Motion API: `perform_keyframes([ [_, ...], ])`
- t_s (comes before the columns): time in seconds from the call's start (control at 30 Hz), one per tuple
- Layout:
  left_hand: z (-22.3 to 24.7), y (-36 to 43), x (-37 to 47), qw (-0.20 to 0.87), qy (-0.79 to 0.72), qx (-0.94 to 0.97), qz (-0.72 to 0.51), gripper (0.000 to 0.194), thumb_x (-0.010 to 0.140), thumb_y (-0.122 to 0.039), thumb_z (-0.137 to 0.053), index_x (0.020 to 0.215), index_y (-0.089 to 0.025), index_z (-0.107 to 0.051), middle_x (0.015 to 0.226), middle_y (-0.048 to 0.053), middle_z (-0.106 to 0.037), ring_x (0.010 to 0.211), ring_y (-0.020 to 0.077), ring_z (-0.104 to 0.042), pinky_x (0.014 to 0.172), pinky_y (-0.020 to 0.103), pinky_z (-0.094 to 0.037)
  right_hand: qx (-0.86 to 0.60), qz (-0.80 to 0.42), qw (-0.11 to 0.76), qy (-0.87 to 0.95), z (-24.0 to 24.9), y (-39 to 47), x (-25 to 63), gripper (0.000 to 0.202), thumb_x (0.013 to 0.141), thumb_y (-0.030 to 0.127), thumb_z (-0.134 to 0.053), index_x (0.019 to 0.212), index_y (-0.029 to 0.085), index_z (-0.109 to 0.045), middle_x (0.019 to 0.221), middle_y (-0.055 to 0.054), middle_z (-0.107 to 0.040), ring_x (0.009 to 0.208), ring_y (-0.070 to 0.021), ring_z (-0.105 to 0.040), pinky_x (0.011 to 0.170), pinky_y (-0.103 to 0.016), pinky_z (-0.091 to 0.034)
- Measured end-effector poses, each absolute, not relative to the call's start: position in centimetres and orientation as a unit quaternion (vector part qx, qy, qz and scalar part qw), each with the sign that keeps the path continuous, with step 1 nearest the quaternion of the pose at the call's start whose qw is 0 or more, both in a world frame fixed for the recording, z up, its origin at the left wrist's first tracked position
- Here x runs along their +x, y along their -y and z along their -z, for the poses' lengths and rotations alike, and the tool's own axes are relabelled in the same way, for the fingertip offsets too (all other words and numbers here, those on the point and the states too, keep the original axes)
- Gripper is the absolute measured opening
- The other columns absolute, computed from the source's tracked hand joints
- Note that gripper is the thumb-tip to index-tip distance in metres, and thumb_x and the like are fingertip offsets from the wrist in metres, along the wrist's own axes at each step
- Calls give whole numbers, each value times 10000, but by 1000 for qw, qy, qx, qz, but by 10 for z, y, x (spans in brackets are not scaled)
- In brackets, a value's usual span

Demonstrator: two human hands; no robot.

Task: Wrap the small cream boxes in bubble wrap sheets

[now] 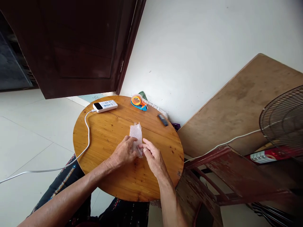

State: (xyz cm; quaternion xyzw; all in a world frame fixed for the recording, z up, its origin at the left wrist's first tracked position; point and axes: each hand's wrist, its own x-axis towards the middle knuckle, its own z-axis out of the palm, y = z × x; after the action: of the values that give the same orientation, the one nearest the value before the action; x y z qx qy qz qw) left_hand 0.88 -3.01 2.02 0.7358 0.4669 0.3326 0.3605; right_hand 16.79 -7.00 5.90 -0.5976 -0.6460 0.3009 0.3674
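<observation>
A small whitish, translucent plastic packet, perhaps bubble wrap (135, 131), lies lengthwise on the round wooden table (106, 132). My left hand (125, 149) grips its near left side, the thumb across the top and the fingers curled at the edge. From the right, my right hand (152, 154) pinches the packet's near right edge with thumb and fingertips, while another finger stretches out above. Whatever is inside the packet cannot be made out.
At the table's far left lies a white power bank (105, 106) with a white cable (88, 135) running off to the left. A tape dispenser (139, 102) and a blurred dark object (163, 119) lie near the wall. A fan (284, 116) and wooden chair (227, 170) stand right.
</observation>
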Motion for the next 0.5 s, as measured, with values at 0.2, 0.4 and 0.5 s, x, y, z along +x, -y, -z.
perform_keyframes([
  [0.2, -21, 29, 5, 417, -461, 696, -359, 450, 787, -253, -586, 1224, -150, -561, 1042, 57, -608, 684, 119, -558, 665, 262, -484, -595, -229, 299, 710, -54, 71, 163, 587, 795, 154, -526, 1379, 207, -498, 1101, -60, -709, 652, -131, -619, 680, -282, -534],
  [0.4, -31, 28, 15, 369, -513, 703, -326, 476, 778, -234, -604, 1248, -167, -558, 1084, 73, -613, 697, 127, -576, 703, 278, -503, -575, -267, 334, 697, -53, 72, 167, 651, 786, 132, -508, 1425, 209, -413, 1104, -64, -692, 650, -123, -615, 699, -292, -542],
  [0.5, -34, 25, 18, 356, -498, 727, -311, 574, 703, -101, -586, 1270, -185, -554, 1122, 72, -617, 737, 132, -587, 741, 274, -517, -557, -344, 394, 646, -52, 72, 178, 588, 816, 171, -490, 1400, 185, -418, 1072, -70, -688, 668, -119, -624, 680, -284, -551],
])
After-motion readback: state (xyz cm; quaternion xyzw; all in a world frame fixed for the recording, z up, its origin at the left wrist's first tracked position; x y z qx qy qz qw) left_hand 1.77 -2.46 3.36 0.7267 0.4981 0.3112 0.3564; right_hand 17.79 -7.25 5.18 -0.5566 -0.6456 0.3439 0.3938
